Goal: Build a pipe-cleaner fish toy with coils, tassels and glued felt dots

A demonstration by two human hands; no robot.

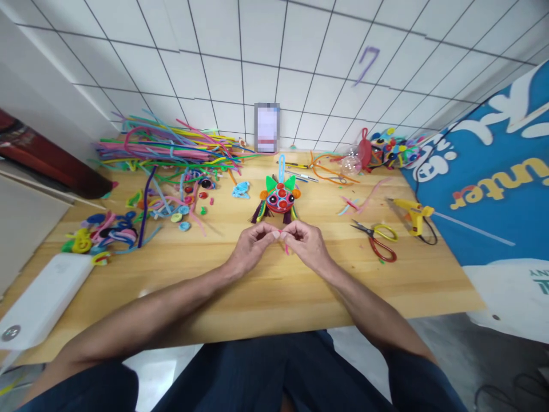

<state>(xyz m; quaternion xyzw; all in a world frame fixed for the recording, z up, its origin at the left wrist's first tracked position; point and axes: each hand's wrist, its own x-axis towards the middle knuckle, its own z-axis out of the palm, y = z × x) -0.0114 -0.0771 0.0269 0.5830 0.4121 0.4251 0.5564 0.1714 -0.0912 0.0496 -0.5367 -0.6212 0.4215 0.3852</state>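
My left hand (pixel 252 246) and my right hand (pixel 307 245) meet near the middle of the table, thumbs and index fingers pinched together. Between the fingertips is a small pink-red pipe cleaner (pixel 287 249); its lower end hangs below my right fingers, and the rest is mostly hidden. Just beyond the hands lies a colourful animal-head ornament (pixel 281 199) with green ears, black eyes, orange side discs, dark tassels and a light blue loop on top. Neither hand appears to grip it.
Scissors (pixel 377 240) and a yellow glue gun (pixel 412 214) lie at right. Pipe cleaners (pixel 171 146) are heaped at back left, with coiled pieces (pixel 115 232) nearer. A white power bank (pixel 47 297) sits at the left edge; a phone (pixel 266 129) leans against the tiled wall.
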